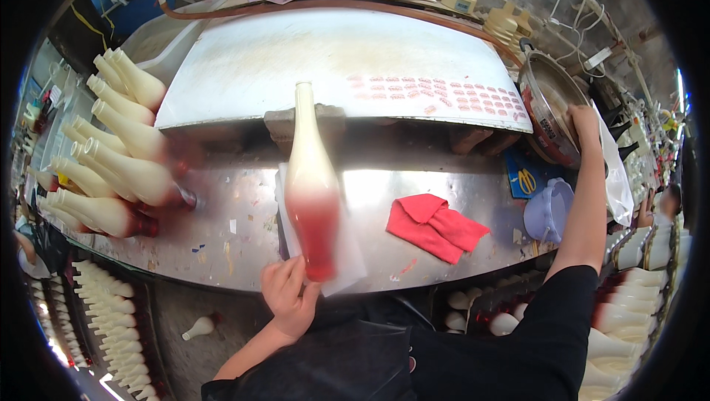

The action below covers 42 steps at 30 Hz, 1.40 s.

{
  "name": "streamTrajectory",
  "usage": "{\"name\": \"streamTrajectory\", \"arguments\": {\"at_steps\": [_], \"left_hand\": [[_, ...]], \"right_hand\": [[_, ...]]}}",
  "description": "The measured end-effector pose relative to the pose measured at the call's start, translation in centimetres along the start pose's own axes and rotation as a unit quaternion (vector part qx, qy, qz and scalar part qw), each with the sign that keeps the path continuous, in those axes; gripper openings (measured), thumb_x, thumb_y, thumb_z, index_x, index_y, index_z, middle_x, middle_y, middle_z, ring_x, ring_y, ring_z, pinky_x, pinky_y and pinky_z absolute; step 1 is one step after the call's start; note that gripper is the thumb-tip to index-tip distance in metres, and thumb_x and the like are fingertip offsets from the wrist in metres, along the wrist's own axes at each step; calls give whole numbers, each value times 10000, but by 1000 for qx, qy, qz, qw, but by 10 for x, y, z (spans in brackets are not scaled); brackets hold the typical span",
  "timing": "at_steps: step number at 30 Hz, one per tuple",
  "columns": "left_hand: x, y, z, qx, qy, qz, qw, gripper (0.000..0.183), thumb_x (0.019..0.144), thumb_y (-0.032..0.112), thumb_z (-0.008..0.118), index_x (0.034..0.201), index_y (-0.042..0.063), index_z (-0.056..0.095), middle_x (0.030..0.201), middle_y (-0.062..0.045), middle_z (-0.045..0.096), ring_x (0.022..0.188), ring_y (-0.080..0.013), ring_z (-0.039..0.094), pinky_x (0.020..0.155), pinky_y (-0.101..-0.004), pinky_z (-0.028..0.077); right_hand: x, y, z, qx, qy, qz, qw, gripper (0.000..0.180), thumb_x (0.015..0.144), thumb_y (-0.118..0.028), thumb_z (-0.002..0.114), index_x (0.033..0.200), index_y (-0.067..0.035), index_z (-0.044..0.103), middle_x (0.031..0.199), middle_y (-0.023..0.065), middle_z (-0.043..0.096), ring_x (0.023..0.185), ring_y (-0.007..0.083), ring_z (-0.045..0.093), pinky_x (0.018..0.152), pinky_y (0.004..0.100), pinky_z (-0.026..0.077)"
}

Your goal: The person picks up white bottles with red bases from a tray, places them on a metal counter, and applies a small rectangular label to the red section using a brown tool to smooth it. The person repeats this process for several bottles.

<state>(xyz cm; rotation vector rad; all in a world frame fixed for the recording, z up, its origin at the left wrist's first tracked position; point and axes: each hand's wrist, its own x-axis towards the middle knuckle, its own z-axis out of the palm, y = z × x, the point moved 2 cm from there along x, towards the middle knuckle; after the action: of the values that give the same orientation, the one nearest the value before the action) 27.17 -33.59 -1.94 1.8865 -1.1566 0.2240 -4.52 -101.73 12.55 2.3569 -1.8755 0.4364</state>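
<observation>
A tall cream bottle with a translucent red base (313, 190) stands upright on white paper at the front of the metal table (233, 257). My left hand (291, 290) is at its foot, with thumb and fingers drawn together; whether they grip the bottle or the paper is unclear. My right hand (585, 121) reaches over the rim of a large metal pan (554, 90) at the right, its fingertips hidden inside. A folded red cloth (438, 226) lies between the bottle and my right arm. Behind the bottle, a raised white board (333, 46) carries rows of small red printed decals (432, 90).
Several cream-and-red bottles (125, 162) crowd the table's left side. Yellow-handled scissors (526, 181) and a lilac bucket (549, 209) are near my right forearm. One bottle (199, 328) lies on the floor. Rows of bottles (113, 329) stand below left. Another person (665, 207) is at far right.
</observation>
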Motion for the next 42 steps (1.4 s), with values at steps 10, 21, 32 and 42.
{"name": "streamTrajectory", "arguments": {"at_steps": [10, 21, 32, 42], "left_hand": [[-7, -2, 1, 6, -8, -9, 1000, 466, 871, 146, 775, 1267, -70, 656, 1190, -165, 673, 1023, -371, 588, 917, -446, 480], [-5, 4, 0, 13, -7, -20, 1000, 445, 873, 114, 767, 1267, -65, 660, 1198, -158, 682, 1051, -360, 589, 944, -437, 468], [-2, 2, 1, 22, 25, -8, 999, 485, 781, 98, 825, 1227, -47, 704, 1170, -167, 695, 1013, -365, 603, 914, -436, 485], [-5, -5, 5, -22, 56, -5, 998, 534, 726, 62, 829, 1244, -10, 721, 1157, -129, 720, 997, -304, 621, 910, -392, 465]], "right_hand": [[5, 1, 3, 46, -57, 47, 996, 419, 842, -337, 728, 991, 54, 750, 936, 252, 748, 938, 385, 734, 826, 447, 553], [-235, -269, 1, 231, -8, -421, 877, 270, 890, -189, 751, 1138, -82, 748, 975, 130, 692, 862, 337, 693, 734, 412, 556], [-263, -306, 40, -9, 93, -387, 917, 224, 967, -218, 668, 1166, -119, 696, 1016, 104, 676, 829, 336, 712, 720, 435, 584], [-260, -284, 51, 373, -122, -270, 879, 192, 946, -170, 720, 1067, -48, 806, 899, 51, 759, 723, 127, 672, 676, 288, 518]]}}
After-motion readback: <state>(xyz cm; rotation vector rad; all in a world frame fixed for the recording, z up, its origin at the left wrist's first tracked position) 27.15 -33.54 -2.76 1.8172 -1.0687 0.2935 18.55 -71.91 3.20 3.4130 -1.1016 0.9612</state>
